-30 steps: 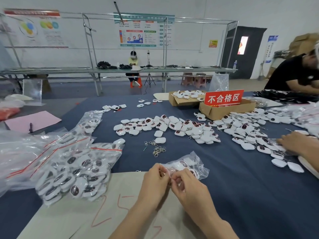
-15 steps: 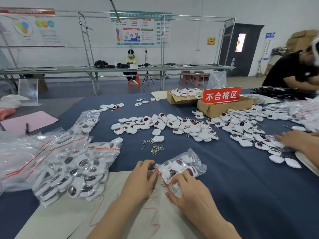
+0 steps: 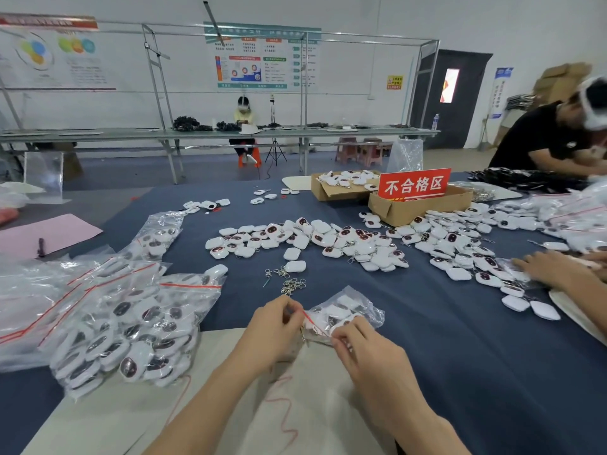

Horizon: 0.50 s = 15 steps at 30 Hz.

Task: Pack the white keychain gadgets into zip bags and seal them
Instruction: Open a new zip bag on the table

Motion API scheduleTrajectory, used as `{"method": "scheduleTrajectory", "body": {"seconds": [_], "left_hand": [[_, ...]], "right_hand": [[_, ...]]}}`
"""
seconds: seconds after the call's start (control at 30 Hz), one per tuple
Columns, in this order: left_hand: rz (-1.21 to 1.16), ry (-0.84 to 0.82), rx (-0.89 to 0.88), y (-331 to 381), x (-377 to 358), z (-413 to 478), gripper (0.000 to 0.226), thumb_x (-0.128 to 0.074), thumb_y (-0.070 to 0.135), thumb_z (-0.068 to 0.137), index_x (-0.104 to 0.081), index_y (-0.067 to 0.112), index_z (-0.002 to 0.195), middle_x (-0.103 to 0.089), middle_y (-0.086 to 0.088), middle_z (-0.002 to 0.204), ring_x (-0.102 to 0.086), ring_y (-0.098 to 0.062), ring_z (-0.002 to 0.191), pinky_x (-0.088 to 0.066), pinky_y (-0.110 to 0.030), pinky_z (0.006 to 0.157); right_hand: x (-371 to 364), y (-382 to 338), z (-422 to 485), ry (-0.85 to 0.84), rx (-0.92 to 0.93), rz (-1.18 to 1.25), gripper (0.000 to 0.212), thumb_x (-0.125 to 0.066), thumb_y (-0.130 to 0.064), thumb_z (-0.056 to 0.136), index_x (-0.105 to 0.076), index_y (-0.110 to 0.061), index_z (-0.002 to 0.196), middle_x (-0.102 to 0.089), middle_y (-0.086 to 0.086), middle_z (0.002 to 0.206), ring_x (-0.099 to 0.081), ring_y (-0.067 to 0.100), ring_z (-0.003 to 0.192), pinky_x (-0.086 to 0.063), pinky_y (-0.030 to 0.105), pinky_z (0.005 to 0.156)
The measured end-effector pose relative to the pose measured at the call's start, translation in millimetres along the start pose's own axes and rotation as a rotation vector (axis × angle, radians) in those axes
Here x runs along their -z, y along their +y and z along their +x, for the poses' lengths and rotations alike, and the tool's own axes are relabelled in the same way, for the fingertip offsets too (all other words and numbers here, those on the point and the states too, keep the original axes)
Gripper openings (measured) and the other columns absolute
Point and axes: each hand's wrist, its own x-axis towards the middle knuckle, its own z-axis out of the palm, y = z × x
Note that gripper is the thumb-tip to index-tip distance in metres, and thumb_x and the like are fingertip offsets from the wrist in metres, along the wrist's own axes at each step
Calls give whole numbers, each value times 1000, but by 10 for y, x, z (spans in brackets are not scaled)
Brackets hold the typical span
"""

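While both hands pinch the mouth of the bag [image 3: 353, 307], the step in hand is judged to be sealing. The bag lies on the desk [image 3: 460, 372], just beyond a beige sheet [image 3: 315, 405], with several white gadgets [image 3: 340, 312] inside it. The left hand [image 3: 274, 326] has thumb and fingers curled onto the far end of the red zip strip [image 3: 313, 321]; the right hand [image 3: 364, 353] pinches the near end in the same manner. The next move calls for pressing the two tracks together along the full strip, with steady pressure from one end to the other, and then checking that no gap remains. The sealed bag would then likely join the filled bags [image 3: 131, 330] at the left. Loose gadgets [image 3: 312, 239] remain spread across the middle of the desk, so further bags are required. The fingertips cover both ends of the strip, so how much of it is closed cannot be told. The creased film prevents a count of the contents. Another person's hand [image 3: 545, 267] at the right is cut off by the frame edge.
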Motion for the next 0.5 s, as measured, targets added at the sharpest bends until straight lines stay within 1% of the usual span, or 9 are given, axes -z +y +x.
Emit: {"method": "scheduleTrajectory", "body": {"seconds": [0.03,0.07,0.13,0.23,0.3,0.33,0.43,0.47,0.5], "left_hand": [[-74,-42,44,50,32,42,8,-61,21,95,-67,18,91,-65,9,66,-57,-9,56,-51,-24,58],[-161,-99,86,111,68,73,11,-62,17,94,-67,10,88,-63,5,60,-55,-12,52,-49,-24,53],[-217,-158,116,241,152,116,19,-65,18,94,-65,6,79,-61,-1,60,-54,-12,49,-48,-23,48],[65,-118,13,415,274,185,23,-65,33,95,-64,17,79,-65,4,68,-54,-9,54,-51,-25,52],[190,-115,-45,576,376,230,21,-59,37,99,-63,20,86,-69,2,79,-61,-18,62,-59,-32,62],[234,-108,-76,670,436,254,21,-56,37,100,-61,22,87,-70,0,82,-64,-21,64,-58,-32,61],[398,27,-246,974,652,342,23,-51,35,101,-56,25,81,-68,3,82,-61,-9,65,-41,-21,53],[413,77,-288,1064,714,362,22,-50,35,102,-57,24,84,-68,5,84,-60,-6,69,-40,-20,54],[421,100,-305,1127,761,381,21,-49,34,102,-59,22,88,-68,5,86,-60,-8,72,-42,-21,57]], "right_hand": [[37,12,31,-40,-24,6,5,-69,-26,94,-67,-27,90,-60,-13,86,-58,12,58,-30,22,49],[72,27,72,-81,-65,19,7,-61,-32,100,-67,-29,96,-60,-14,92,-61,11,66,-33,23,53],[113,89,141,-121,-144,52,18,-47,-41,105,-63,-33,106,-56,-15,102,-61,10,80,-40,26,61],[240,132,298,-132,-226,127,19,-41,-45,106,-58,-38,106,-52,-16,105,-59,8,86,-49,29,71],[331,151,454,-143,-274,187,16,-41,-43,106,-57,-41,103,-52,-17,107,-59,5,89,-49,29,75],[377,157,535,-133,-289,209,15,-42,-41,106,-56,-42,100,-53,-18,106,-58,3,90,-48,28,74],[528,188,797,62,-288,325,17,-50,-33,103,-56,-42,90,-56,-25,100,-54,-7,94,-44,23,69],[565,203,884,120,-299,382,19,-52,-32,103,-57,-42,88,-58,-26,99,-54,-8,94,-43,20,69],[593,207,967,143,-314,426,21,-53,-31,103,-57,-43,86,-59,-26,99,-55,-8,93,-41,16,69]]}}
